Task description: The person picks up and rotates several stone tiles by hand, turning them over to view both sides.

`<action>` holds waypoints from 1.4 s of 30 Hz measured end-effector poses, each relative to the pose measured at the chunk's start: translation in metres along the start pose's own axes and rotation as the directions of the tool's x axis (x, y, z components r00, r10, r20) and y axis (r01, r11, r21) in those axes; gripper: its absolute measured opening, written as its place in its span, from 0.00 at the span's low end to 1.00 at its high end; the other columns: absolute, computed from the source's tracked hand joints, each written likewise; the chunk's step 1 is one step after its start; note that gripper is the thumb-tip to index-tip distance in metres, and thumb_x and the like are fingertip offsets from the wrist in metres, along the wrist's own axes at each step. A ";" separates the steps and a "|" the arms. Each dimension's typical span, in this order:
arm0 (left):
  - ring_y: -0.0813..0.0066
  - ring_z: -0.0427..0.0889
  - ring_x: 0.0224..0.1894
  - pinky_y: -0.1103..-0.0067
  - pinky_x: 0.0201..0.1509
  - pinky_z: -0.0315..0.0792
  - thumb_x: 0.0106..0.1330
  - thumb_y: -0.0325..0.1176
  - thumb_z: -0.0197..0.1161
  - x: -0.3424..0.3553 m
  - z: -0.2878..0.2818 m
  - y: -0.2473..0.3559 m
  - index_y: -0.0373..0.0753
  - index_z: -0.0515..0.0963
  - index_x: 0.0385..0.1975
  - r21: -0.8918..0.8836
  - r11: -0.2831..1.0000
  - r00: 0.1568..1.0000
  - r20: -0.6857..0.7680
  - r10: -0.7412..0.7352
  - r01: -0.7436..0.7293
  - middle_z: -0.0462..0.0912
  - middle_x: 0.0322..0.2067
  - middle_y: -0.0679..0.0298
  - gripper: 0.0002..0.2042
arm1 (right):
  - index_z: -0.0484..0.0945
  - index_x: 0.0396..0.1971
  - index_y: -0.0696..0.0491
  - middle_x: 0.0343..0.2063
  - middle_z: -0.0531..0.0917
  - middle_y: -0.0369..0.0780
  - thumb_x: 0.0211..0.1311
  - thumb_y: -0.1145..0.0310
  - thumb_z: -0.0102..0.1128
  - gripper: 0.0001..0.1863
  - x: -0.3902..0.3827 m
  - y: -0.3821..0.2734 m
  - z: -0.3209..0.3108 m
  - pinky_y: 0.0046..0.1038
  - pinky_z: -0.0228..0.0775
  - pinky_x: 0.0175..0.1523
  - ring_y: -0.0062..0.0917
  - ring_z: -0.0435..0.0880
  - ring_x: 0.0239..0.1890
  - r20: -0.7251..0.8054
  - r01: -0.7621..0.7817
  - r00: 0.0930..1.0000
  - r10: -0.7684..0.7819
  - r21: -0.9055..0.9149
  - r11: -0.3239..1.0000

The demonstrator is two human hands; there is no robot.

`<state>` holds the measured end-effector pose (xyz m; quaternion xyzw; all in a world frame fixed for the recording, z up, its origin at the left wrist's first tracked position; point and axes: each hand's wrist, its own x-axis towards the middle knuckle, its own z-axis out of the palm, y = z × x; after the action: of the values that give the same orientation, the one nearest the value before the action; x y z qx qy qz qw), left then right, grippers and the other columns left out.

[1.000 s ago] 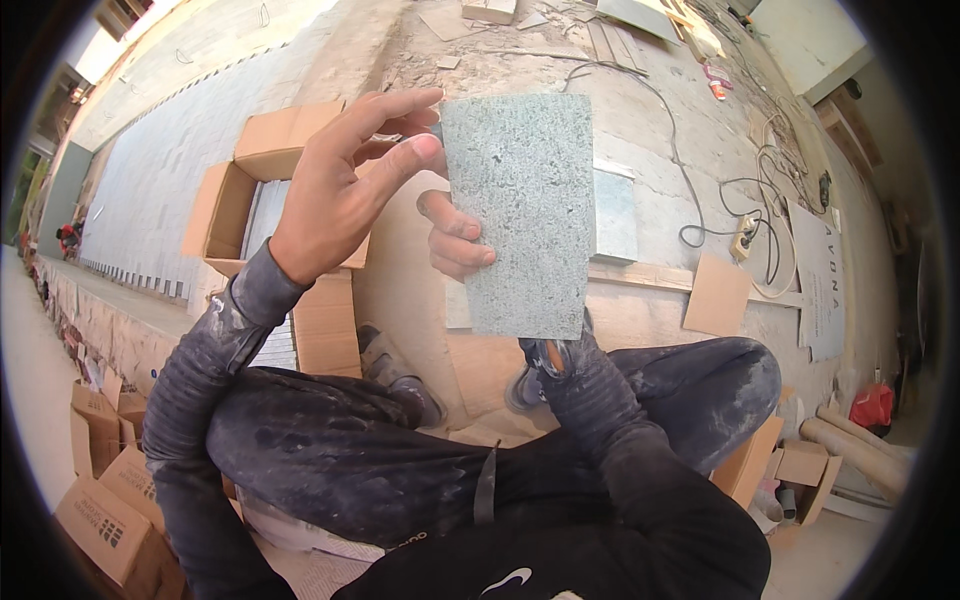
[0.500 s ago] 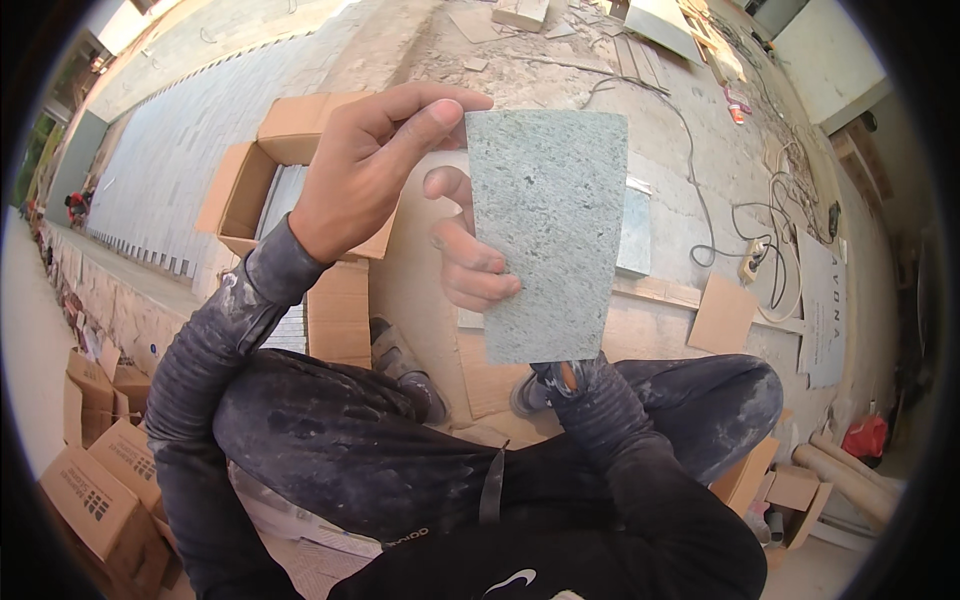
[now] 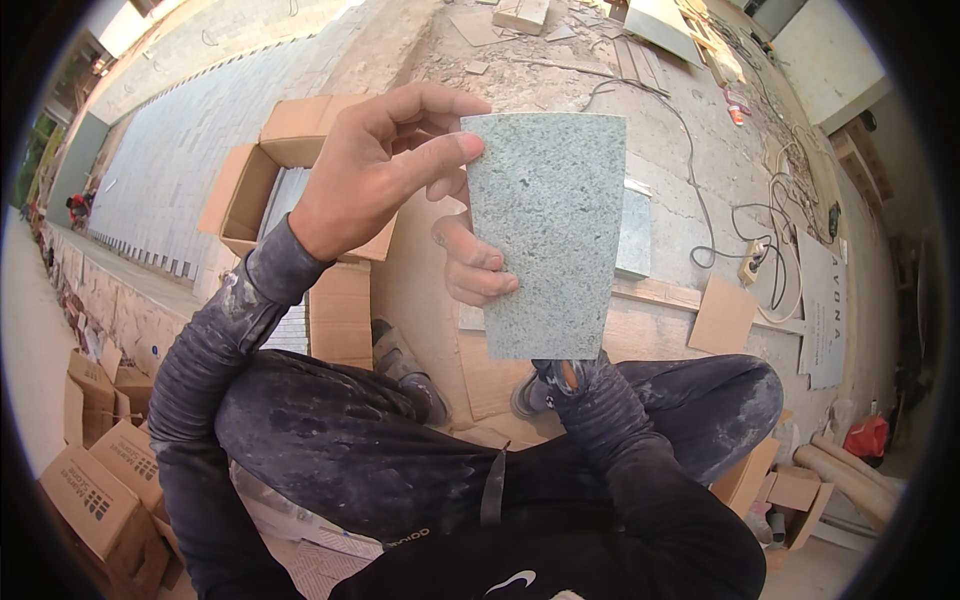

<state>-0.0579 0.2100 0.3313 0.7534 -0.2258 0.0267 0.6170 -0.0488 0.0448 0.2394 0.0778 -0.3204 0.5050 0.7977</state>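
A grey-green speckled stone tile (image 3: pixel 550 230) is held up in front of me, its flat face toward me. My right hand (image 3: pixel 475 262) supports it mostly from behind, with fingertips curled round its left edge; the palm is hidden by the tile. At the upper left corner, my left hand (image 3: pixel 385 150) pinches the tile, thumb at the front edge and index finger along the top corner. Partly covered by the tile, another grey slab (image 3: pixel 634 232) lies on the ground just beyond it.
An open cardboard box (image 3: pixel 232 195) with stacked tiles stands at the left. Closed boxes (image 3: pixel 100 500) sit lower left. Black cable (image 3: pixel 692 170) winds across the rubble-strewn floor to a socket block (image 3: pixel 752 262). A wooden strip (image 3: pixel 660 292) lies ahead of my knees.
My left thumb has come down from above onto the tile's left edge near the corner. The tile has tilted very slightly; my right hand keeps its hold.
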 end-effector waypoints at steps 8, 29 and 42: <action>0.75 0.78 0.48 0.77 0.54 0.72 0.67 0.33 0.60 0.000 -0.006 -0.007 0.37 0.74 0.55 0.161 0.986 0.999 -0.021 -0.025 0.028 0.81 0.45 0.61 0.17 | 0.56 0.57 0.63 0.27 0.67 0.37 0.63 0.50 0.53 0.35 0.000 -0.008 0.003 0.20 0.58 0.26 0.19 0.69 0.21 -0.019 0.085 0.996 -0.088 -0.122 0.989; 0.68 0.78 0.51 0.72 0.55 0.74 0.56 0.36 0.68 -0.005 0.039 -0.013 0.46 0.68 0.62 0.617 0.736 0.933 0.356 0.054 -0.279 0.61 0.66 0.57 0.31 | 0.57 0.61 0.55 0.48 0.69 0.42 0.63 0.37 0.41 0.39 -0.049 0.010 -0.042 0.36 0.61 0.59 0.30 0.70 0.49 -0.239 0.563 0.797 -0.554 -0.035 0.825; 0.57 0.57 0.69 0.58 0.69 0.56 0.51 0.47 0.66 -0.008 0.066 0.002 0.50 0.64 0.64 0.699 0.516 0.851 0.508 0.130 -0.496 0.57 0.68 0.59 0.37 | 0.54 0.65 0.51 0.56 0.65 0.39 0.60 0.31 0.36 0.44 -0.041 0.024 -0.052 0.40 0.49 0.66 0.30 0.65 0.58 -0.321 0.718 0.609 -0.725 -0.167 0.676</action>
<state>-0.0813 0.1500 0.3150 0.8833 -0.4420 0.0883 0.1290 -0.0587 0.0487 0.1698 0.0974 -0.1151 0.1429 0.9782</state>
